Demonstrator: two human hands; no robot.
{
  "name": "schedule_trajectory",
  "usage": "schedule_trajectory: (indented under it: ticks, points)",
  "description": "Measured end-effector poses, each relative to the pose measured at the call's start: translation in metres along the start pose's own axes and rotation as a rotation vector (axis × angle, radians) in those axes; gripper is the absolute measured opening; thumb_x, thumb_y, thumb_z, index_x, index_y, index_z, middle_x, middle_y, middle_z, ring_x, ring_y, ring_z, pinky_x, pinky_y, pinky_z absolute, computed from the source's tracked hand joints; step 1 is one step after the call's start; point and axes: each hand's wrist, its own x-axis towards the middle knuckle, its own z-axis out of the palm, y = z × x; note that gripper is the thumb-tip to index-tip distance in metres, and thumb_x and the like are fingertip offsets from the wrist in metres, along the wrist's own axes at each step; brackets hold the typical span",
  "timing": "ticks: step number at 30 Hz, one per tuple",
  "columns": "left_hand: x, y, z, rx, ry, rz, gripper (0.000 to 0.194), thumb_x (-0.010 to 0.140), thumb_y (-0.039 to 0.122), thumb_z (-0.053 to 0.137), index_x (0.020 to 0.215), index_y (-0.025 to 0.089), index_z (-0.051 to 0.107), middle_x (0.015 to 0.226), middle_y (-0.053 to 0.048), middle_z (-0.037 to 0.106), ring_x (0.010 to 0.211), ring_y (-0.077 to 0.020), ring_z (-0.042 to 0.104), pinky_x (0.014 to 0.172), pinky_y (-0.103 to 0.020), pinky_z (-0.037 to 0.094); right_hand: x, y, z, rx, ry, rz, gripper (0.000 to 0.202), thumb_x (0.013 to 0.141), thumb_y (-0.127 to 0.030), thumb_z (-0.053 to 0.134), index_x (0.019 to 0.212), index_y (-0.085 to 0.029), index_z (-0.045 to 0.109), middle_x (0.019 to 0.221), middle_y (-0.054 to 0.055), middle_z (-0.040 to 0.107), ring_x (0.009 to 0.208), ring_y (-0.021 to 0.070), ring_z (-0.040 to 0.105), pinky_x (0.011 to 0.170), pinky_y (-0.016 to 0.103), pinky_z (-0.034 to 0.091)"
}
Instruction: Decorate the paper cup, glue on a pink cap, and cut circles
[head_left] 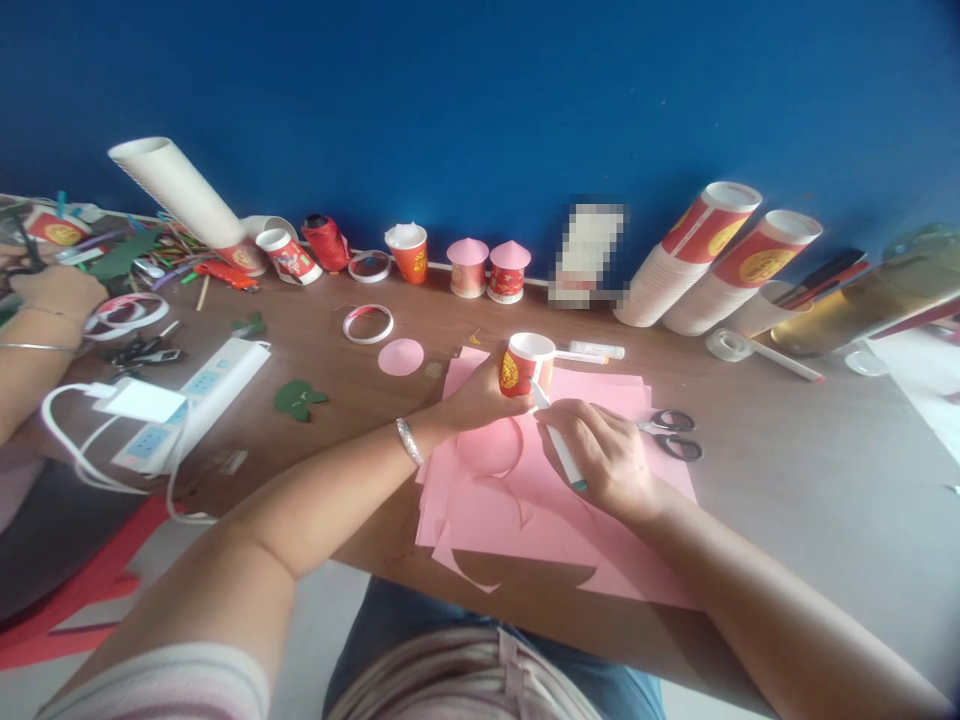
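In my left hand (480, 395) a red and white paper cup (528, 362) is held upright, its open rim facing up and its gold emblem to the left. My right hand (607, 455) grips a white utility knife (564, 455) with a teal end, and its tip meets the cup's side. Beneath both hands lies a stack of pink paper (540, 510), some sheets with curved cuts. Black-handled scissors (675, 430) rest at its right edge. Left of the stack are a pink paper disc (401, 357) and a cut green paper shape (300, 398).
Stacked paper cups (682, 255) lean on the right by a tape roll (729, 345). Two cups with pink cone tops (510, 270) stand at the back. A power strip (195, 405) with cables lies left, near another person's arm (45, 330).
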Motion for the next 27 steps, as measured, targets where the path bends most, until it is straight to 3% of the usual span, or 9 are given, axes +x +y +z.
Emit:
schedule_trajectory:
  ticks: [6,17,22,27]
  points:
    - [0.0004,-0.0023,-0.0012,-0.118,0.0,-0.037,0.045,0.075,0.015,0.072,0.114,0.02,0.051,0.106,-0.005,0.062,0.098,-0.019,0.062,0.081,-0.031,0.055,-0.0011,-0.0002,-0.0005,-0.001,-0.014,0.006,0.025,0.096,-0.001,0.046,0.115,-0.013,0.058,0.092,0.01,0.069,0.073,0.0179,0.062,0.062,0.03,0.051]
    - [0.0018,0.0016,-0.002,-0.184,-0.083,0.072,0.026,0.078,0.017,0.068,0.1,0.02,0.054,0.094,-0.001,0.061,0.085,-0.0149,0.058,0.076,-0.029,0.052,-0.0025,0.0003,0.0012,-0.01,0.004,0.009,0.026,0.094,-0.001,0.048,0.115,-0.012,0.059,0.088,0.009,0.068,0.068,0.0176,0.06,0.06,0.03,0.049]
    - [0.0011,-0.0001,-0.0016,-0.105,-0.017,0.025,0.03,0.076,0.017,0.067,0.103,0.021,0.054,0.098,-0.003,0.063,0.088,-0.0184,0.062,0.076,-0.033,0.056,-0.0025,-0.0002,0.0002,0.022,0.019,0.0,0.027,0.094,-0.002,0.049,0.115,-0.013,0.06,0.09,0.01,0.069,0.073,0.019,0.064,0.062,0.03,0.051]
    - [0.0003,-0.0024,-0.0002,-0.089,0.008,-0.017,0.047,0.074,0.02,0.074,0.114,0.021,0.05,0.106,-0.006,0.063,0.096,-0.0209,0.064,0.08,-0.035,0.057,-0.0005,-0.0009,-0.0002,0.013,0.039,-0.021,0.026,0.095,-0.003,0.049,0.116,-0.013,0.061,0.091,0.009,0.069,0.073,0.0186,0.064,0.063,0.03,0.051]
